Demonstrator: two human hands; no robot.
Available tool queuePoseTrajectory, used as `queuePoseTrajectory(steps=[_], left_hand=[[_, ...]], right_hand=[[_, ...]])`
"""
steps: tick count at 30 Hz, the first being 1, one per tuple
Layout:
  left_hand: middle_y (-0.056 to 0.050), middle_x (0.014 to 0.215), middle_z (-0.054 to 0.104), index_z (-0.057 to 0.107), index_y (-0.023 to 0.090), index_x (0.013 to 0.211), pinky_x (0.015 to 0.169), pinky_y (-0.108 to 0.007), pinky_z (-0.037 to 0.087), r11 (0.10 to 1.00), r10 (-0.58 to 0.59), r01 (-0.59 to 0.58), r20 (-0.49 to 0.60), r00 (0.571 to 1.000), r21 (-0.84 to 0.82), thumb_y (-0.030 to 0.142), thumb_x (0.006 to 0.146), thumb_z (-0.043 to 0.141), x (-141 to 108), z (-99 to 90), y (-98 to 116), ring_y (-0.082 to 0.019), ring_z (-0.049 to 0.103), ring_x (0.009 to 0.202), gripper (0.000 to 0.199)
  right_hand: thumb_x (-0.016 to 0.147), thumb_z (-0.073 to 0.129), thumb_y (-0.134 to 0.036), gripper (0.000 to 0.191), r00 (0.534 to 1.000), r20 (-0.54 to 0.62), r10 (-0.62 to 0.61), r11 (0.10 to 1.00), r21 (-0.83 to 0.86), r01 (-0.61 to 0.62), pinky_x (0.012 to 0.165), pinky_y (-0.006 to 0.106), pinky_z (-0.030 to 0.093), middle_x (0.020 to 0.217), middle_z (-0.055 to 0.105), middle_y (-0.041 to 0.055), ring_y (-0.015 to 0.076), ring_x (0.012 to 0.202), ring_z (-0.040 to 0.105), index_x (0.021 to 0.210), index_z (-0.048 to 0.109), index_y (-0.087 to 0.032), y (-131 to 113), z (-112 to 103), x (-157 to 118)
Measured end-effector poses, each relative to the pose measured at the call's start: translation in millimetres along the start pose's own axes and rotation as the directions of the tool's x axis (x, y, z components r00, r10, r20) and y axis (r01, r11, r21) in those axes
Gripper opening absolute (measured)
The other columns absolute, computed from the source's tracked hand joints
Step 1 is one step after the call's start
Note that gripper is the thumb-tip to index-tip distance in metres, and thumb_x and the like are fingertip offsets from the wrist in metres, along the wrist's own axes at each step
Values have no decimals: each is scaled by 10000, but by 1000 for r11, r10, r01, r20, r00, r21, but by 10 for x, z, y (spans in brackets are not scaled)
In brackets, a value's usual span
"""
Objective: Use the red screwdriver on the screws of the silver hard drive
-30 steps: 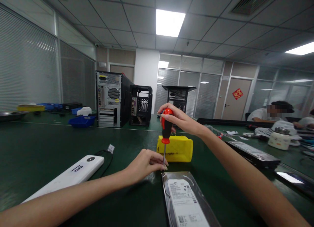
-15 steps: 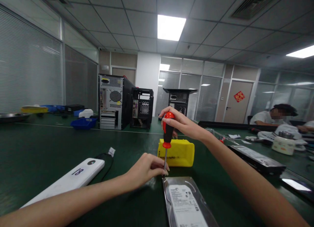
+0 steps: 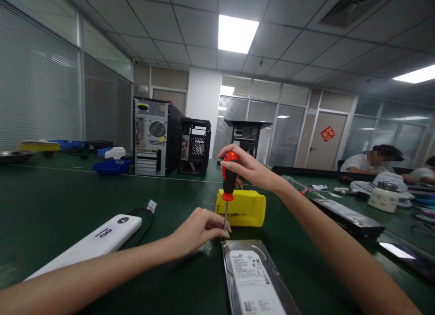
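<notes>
A red and black screwdriver (image 3: 229,176) stands nearly upright, its handle in the closed fingers of my right hand (image 3: 244,166). Its tip meets the far left corner of a silver hard drive (image 3: 254,278) lying label up on the green table (image 3: 176,288). My left hand (image 3: 200,229) pinches around the lower end of the shaft, beside that corner; a tiny part between the fingertips cannot be made out. Just behind the hands lies a yellow bin (image 3: 246,209) on its side.
A white power bank (image 3: 98,242) marked 18 lies at left. Computer cases (image 3: 152,138) and a blue tray (image 3: 112,167) stand behind. At right are another drive (image 3: 346,215), a phone (image 3: 401,251), a cream jar (image 3: 383,197) and a seated person (image 3: 367,161).
The whole view has shifted slightly, so things appear a little further left and higher. Both hands keep the same hold at the drive's corner.
</notes>
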State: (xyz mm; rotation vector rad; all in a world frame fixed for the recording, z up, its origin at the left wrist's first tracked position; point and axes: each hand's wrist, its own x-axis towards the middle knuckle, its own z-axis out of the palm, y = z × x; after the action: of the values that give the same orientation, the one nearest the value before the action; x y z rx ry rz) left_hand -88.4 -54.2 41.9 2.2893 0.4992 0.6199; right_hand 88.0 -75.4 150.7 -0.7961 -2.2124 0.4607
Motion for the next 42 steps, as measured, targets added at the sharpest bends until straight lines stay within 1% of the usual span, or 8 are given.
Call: queuePoseTrajectory(steps=[2, 6, 10, 15, 20, 25, 33, 42], left_hand=[[-18, 839, 709, 707, 143, 864, 732, -210, 461, 1000, -7, 7, 2, 1000, 4, 243, 811, 579, -1, -6, -4, -167, 645, 796, 170], [-21, 857, 708, 706, 145, 891, 727, -210, 464, 1000, 11, -10, 37, 999, -5, 240, 820, 572, -2, -23, -3, -161, 646, 800, 179], [-26, 887, 710, 707, 150, 907, 743, -219, 464, 1000, 19, -19, 53, 998, 1, 246, 827, 566, -1, -35, 6, -168, 647, 819, 188], [-21, 862, 709, 708, 155, 907, 725, -212, 470, 1000, 17, -17, 51, 999, 6, 240, 826, 570, 1, -35, 6, -161, 650, 800, 181], [-34, 859, 708, 702, 140, 914, 724, -219, 477, 1000, -1, 3, 65, 998, -29, 248, 827, 566, 12, -30, -25, -170, 655, 792, 194], [-32, 843, 707, 702, 139, 917, 715, -212, 480, 1000, 5, -5, 59, 998, -2, 247, 827, 566, 9, -29, -37, -168, 656, 783, 195], [-33, 835, 706, 701, 129, 912, 714, -209, 480, 1000, 4, -4, 49, 999, 4, 234, 831, 558, 5, -30, -8, -166, 655, 779, 195], [-34, 830, 710, 705, 126, 915, 691, -197, 481, 1000, -1, 0, 27, 1000, 22, 223, 827, 567, 14, -16, -12, -159, 656, 762, 190]], right_hand=[[877, 494, -380, 278, 1000, -6, 3, 1000, 2, -3, 406, 163, 401, 721, 469, -42, 37, 465, 467, 1070, 410, -199, 21, 7, 5], [840, 552, -383, 267, 1000, -24, -5, 1000, -7, 5, 391, 164, 399, 698, 472, -49, 43, 453, 474, 971, 407, -201, 41, 6, 19], [808, 590, -387, 289, 999, -33, -12, 999, -34, 11, 383, 167, 407, 734, 485, -40, 46, 464, 485, 929, 405, -201, 19, -3, 22], [817, 575, -389, 282, 1000, -24, -18, 999, -51, 17, 393, 168, 410, 761, 473, -36, 42, 474, 481, 952, 412, -203, 1, 0, 19], [835, 549, -392, 275, 999, -18, -37, 997, -65, 36, 409, 170, 418, 819, 456, -24, 34, 488, 480, 993, 421, -207, 7, 7, 27], [837, 554, -381, 250, 997, -23, -70, 993, -97, 67, 412, 160, 410, 838, 442, -27, 22, 490, 465, 960, 435, -199, 1, 4, 32], [840, 545, -395, 257, 999, -16, -43, 996, -81, 41, 399, 159, 403, 762, 443, -40, 32, 473, 459, 949, 423, -197, 16, -3, 38], [844, 545, -382, 251, 999, -15, -47, 998, -42, 46, 389, 156, 391, 718, 438, -51, 32, 454, 457, 962, 419, -200, 51, -4, 41]])
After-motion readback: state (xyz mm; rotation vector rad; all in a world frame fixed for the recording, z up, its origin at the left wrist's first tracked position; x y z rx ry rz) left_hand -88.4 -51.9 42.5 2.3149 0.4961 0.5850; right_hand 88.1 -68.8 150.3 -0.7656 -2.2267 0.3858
